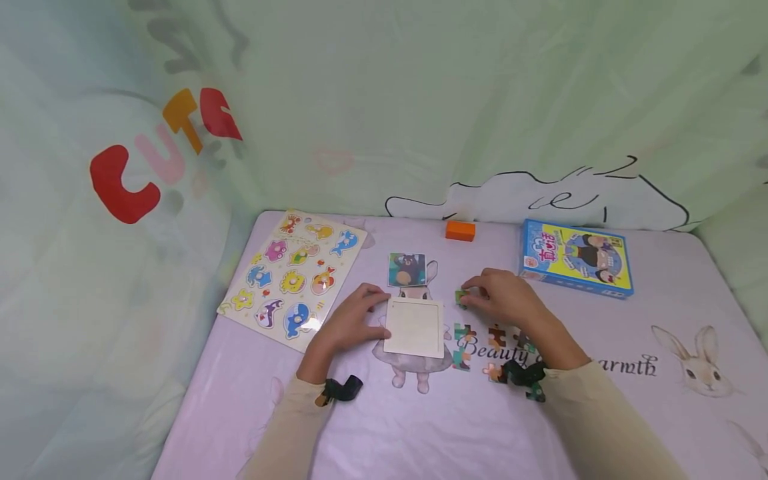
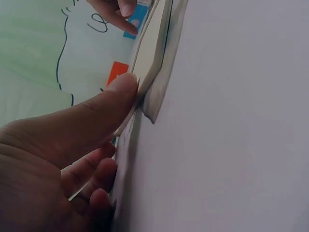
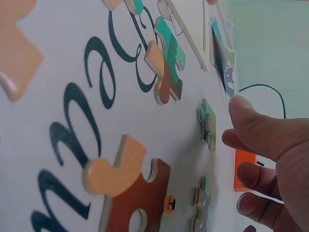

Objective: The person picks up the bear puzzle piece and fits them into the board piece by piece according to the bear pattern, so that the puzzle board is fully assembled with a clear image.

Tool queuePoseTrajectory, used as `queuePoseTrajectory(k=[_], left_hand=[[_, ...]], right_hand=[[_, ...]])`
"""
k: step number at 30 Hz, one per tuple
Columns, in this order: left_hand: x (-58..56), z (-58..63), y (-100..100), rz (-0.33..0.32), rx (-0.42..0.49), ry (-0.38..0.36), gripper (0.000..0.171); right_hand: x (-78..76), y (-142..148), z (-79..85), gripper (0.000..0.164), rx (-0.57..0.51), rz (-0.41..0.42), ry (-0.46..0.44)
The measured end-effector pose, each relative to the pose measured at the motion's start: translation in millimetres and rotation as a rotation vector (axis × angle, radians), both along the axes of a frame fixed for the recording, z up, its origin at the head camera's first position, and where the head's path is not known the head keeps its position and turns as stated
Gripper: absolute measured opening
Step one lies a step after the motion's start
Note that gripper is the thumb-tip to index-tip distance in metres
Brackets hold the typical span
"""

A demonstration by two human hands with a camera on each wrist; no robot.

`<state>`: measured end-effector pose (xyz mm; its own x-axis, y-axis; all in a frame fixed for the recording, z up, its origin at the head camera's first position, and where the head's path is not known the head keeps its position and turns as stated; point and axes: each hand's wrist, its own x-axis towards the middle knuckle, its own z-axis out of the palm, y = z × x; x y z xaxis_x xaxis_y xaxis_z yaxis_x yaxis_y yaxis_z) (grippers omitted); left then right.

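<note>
My left hand (image 1: 353, 319) holds the pale square wooden puzzle tray (image 1: 414, 327) by its left side. In the left wrist view, the thumb presses on the tray's edge and the other fingers bend beside it. My right hand (image 1: 504, 298) hovers over the table to the right of the tray, thumb and fingers a little apart. Just past its fingertips is a small green jigsaw piece (image 1: 461, 298), which shows as lying on the table with a gap to the fingers in the right wrist view. Nearer lie several loose pieces, including a brown one (image 3: 147, 193) and a green-and-brown one (image 3: 169, 60).
A picture card with a bear (image 1: 407, 269) lies behind the tray. At the left is a board of sea animals (image 1: 312, 260). An orange block (image 1: 460, 231) and a blue-yellow box (image 1: 576, 259) stand toward the back, before a curtain (image 1: 360, 100).
</note>
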<state>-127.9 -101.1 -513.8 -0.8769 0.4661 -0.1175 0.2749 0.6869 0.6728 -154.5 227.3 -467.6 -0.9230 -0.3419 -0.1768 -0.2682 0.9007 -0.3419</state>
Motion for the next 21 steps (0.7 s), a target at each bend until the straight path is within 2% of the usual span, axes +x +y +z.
queuePoseTrajectory(k=[3,11,21], left_hand=[[-2.3,-0.3,-2,0.000,0.030,0.008,0.069],[-6.0,-4.2,-4,-0.076,0.011,0.124,0.057],[-6.5,-11.0,-7,-0.081,-0.003,0.130,0.055]], right_hand=[[-2.0,0,-1.9,0.037,-0.013,-0.016,-0.020],[-6.4,-2,-5.5,0.033,-0.036,-0.028,-0.050],[-11.6,-7,-5.8,0.029,-0.043,-0.041,-0.086]])
